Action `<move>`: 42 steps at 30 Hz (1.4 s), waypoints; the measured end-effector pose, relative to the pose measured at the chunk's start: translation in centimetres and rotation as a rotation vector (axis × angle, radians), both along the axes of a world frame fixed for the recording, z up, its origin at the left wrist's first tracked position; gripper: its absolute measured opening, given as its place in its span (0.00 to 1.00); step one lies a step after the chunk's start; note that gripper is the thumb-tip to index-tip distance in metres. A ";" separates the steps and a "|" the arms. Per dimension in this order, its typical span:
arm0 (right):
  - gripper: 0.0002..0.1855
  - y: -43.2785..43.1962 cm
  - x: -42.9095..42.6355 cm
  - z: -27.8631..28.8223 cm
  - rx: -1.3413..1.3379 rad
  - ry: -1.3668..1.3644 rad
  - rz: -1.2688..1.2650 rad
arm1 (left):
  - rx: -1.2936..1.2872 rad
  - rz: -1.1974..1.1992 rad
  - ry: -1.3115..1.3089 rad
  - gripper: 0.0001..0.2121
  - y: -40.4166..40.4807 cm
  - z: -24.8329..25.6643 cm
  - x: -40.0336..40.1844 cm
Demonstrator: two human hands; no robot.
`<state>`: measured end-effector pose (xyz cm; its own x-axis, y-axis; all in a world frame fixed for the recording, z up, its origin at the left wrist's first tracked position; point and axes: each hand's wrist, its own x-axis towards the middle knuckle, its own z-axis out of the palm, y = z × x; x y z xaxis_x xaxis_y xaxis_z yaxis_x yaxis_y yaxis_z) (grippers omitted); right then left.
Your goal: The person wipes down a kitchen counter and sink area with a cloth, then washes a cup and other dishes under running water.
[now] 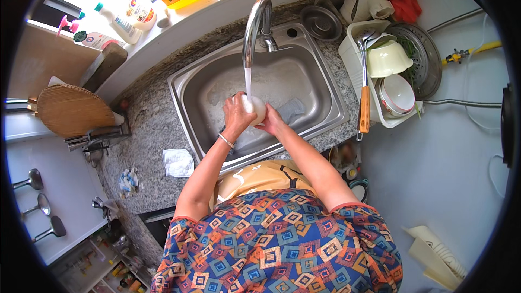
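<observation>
Both hands hold a small white bowl (258, 110) under the water running from the chrome faucet (249, 34). My left hand (238, 114) grips the bowl from the left, its fingers over the near side and rim. From the right, my right hand (272, 120) supports the bowl's edge and underside. The hands are inside the stainless steel sink (325, 85), above its basin. Wet marks cover the basin floor, and a greyish cloth (292, 110) lies there, right of my right hand. My fingers partly hide the bowl.
A white dish rack (353, 36) at right holds bowls, a steamer plate and a wooden-handled utensil (364, 106). A white folded cloth (178, 162) lies on the granite counter (150, 130) at left. Cleaning bottles (118, 22) line the sill. A round wooden board (73, 110) stands at far left.
</observation>
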<state>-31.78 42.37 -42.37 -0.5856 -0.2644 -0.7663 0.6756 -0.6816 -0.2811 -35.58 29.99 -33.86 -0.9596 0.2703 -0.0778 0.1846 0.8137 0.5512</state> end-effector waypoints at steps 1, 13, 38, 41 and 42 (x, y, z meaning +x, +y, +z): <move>0.23 -0.2 -0.1 0.0 0.033 -0.009 -0.025 | 0.000 -0.006 0.000 0.31 -0.2 -0.4 0.0; 0.18 -1.7 -0.1 8.6 1.270 0.945 0.708 | 1.400 0.729 -1.231 0.19 -5.4 -6.4 1.2; 0.17 -0.4 0.4 9.1 1.877 1.145 0.726 | 1.759 0.496 -1.289 0.22 0.3 -8.4 -1.0; 0.12 -0.4 0.7 9.1 1.922 1.195 0.701 | 1.852 0.492 -1.286 0.19 0.8 -9.2 -0.9; 0.10 -0.6 0.7 9.2 1.942 1.219 0.694 | 1.876 0.452 -1.295 0.18 0.6 -9.8 -1.0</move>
<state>-31.06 41.80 -33.16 -0.9512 -0.2331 0.2024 -0.2917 0.8934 -0.3418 -36.58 30.61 -43.64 -0.6286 0.6076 -0.4855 -0.7340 -0.6698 0.1122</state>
